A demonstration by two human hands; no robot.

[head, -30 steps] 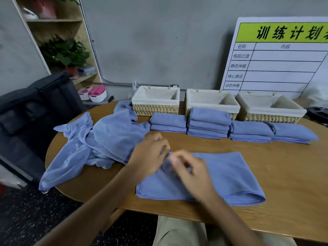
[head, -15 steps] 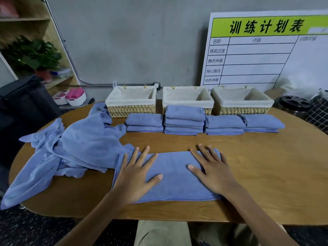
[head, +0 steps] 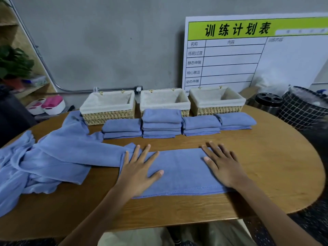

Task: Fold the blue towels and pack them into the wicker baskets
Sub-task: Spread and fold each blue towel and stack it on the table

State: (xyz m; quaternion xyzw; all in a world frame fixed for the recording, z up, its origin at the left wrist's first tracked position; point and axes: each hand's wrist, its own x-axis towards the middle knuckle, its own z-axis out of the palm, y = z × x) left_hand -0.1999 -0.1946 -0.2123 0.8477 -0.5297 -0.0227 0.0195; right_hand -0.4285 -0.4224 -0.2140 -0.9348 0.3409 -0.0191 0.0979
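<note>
A blue towel (head: 179, 173), folded into a long strip, lies flat on the wooden table (head: 275, 166) in front of me. My left hand (head: 138, 171) presses flat on its left end with fingers spread. My right hand (head: 221, 166) presses flat on its right end. A heap of unfolded blue towels (head: 53, 157) lies at the left. Stacks of folded towels (head: 161, 124) stand in a row in front of three lined wicker baskets (head: 108, 108), (head: 164, 101), (head: 217, 101), whose visible insides hold nothing.
A white board with a green header (head: 248, 54) leans on the wall behind the baskets. A wire-mesh bin (head: 303, 109) and a dark round lid (head: 268, 99) stand at the right. A shelf with a plant (head: 14, 64) is at the left.
One second ago both hands were pinching the towel's middle edge. They have since spread apart and lie flat on the towel's two ends, and the towel is a narrower strip.
</note>
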